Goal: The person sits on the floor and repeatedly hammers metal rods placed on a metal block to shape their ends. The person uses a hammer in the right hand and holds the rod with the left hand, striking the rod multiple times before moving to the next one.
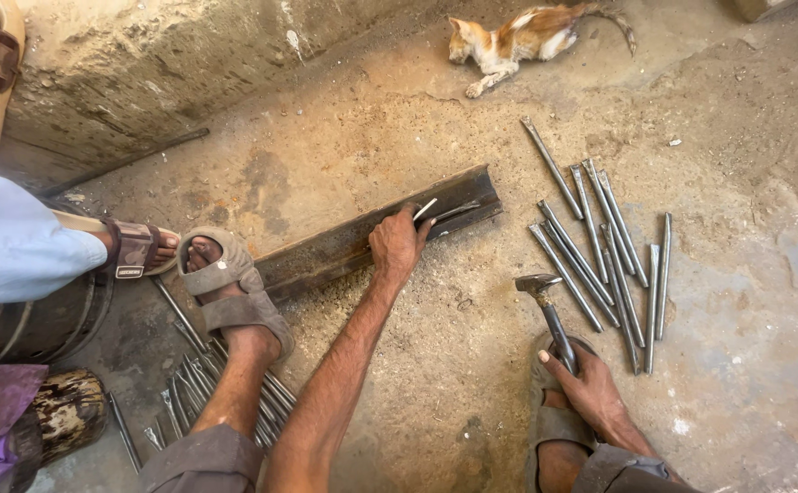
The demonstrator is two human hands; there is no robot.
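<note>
Pinching a thin metal rod (442, 212) against a dark steel rail (372, 239), the left hand (397, 243) has its fingers curled closed around the rod's near end, the rod lying along the rail's far end near the middle of the dirt floor (746, 347). The right hand (591, 388) is wrapped shut around the handle of a hammer (545, 306), whose head hangs just above the ground between the rail and a loose spread of grey rods (604, 251) toward the floor's right side. A sandalled foot (230, 283) presses on the rail's near end, with more rods (194, 383) bundled beside it. A ginger-and-white cat (518, 38) lies by the floor's far edge, well apart from the work.
</note>
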